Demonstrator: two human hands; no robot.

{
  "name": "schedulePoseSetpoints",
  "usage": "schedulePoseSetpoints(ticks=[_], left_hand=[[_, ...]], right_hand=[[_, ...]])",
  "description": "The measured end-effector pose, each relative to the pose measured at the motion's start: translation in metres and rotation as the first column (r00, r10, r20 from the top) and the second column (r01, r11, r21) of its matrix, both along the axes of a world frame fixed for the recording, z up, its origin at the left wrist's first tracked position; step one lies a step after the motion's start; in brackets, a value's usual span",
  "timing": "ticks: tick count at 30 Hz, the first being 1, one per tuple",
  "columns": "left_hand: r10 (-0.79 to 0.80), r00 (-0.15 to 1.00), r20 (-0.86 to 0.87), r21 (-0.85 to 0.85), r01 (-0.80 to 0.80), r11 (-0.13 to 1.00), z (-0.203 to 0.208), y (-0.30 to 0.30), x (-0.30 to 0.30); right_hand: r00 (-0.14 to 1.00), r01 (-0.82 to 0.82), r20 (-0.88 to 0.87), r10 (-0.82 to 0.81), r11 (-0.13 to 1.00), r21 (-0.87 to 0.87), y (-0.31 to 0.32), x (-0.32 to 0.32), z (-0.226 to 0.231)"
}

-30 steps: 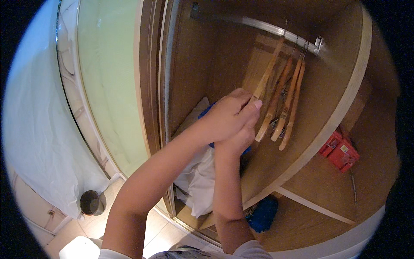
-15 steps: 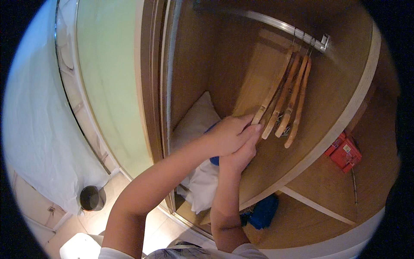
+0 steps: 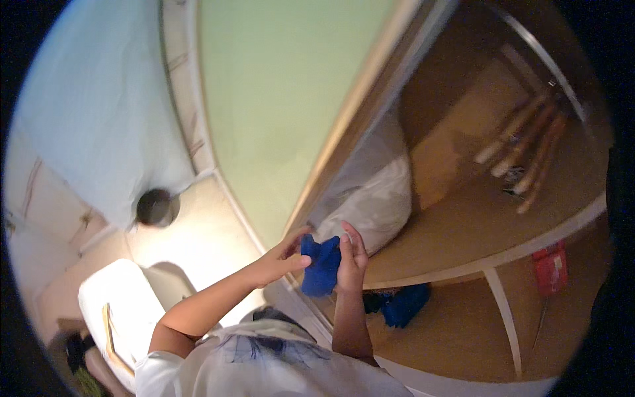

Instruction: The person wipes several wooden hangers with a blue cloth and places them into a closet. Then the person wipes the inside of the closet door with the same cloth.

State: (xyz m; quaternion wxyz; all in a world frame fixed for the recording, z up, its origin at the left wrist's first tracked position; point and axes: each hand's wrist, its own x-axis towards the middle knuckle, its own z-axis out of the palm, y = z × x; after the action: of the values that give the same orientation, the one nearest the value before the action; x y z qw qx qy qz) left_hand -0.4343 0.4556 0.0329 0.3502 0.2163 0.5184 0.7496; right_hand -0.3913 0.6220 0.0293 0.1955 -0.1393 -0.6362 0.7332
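Observation:
A crumpled blue cloth [image 3: 320, 270] hangs between my two hands, in front of my shirt and close to the wardrobe's edge. My left hand [image 3: 289, 257] holds it from the left, thumb pressed on its front. On the other side my right hand [image 3: 352, 259] grips its right edge, with the fingertips pointing up. Beyond my hands a white pillow-like bundle [image 3: 378, 198] lies inside the wardrobe. Several wooden hangers [image 3: 526, 142], blurred by motion, hang at the right, out of reach of both hands.
A metal rail [image 3: 539, 49] runs above the hangers. Below the wooden shelf [image 3: 456, 272] are a bunched blue item [image 3: 405, 304] and a red object [image 3: 550, 268]. A pale green sliding door [image 3: 284, 86], a dark bin [image 3: 157, 207] and a white chair [image 3: 119, 298] are at the left.
My hands have left the hanger and come down toward my body, now with the blue cloth between them. The view has swung left, so the hangers appear farther right.

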Motion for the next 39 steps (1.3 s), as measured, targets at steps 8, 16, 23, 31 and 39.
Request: schedulePoseSetpoints(ticks=[8,16,23,31,39], left_hand=[[0.281,0.742,0.608,-0.325,-0.091,0.941,-0.096,-0.11,0.124],[0.735,0.595,0.325,-0.16,-0.731,0.663,-0.121,-0.193,0.203],[0.875,0.458,0.156,-0.172,-0.86,0.48,-0.128,-0.255,0.266],[0.728,0.377,0.573,-0.159,-0.82,0.55,-0.13,-0.336,0.336],[0.886,0.296,0.357,-0.169,-0.912,0.373,-0.13,-0.379,0.378]], right_hand=[[0.835,-0.477,0.253,0.488,0.872,-0.105,-0.139,0.048,-0.1],[0.604,-0.733,0.273,0.749,0.388,0.559,-0.241,0.101,-0.098],[0.446,-0.869,0.496,0.745,0.493,0.041,-0.302,0.139,-0.136],[0.14,-0.811,0.397,0.907,0.335,-0.479,-0.369,0.178,-0.118],[0.016,-0.728,0.362,0.932,0.259,-0.634,-0.418,0.223,-0.142]])
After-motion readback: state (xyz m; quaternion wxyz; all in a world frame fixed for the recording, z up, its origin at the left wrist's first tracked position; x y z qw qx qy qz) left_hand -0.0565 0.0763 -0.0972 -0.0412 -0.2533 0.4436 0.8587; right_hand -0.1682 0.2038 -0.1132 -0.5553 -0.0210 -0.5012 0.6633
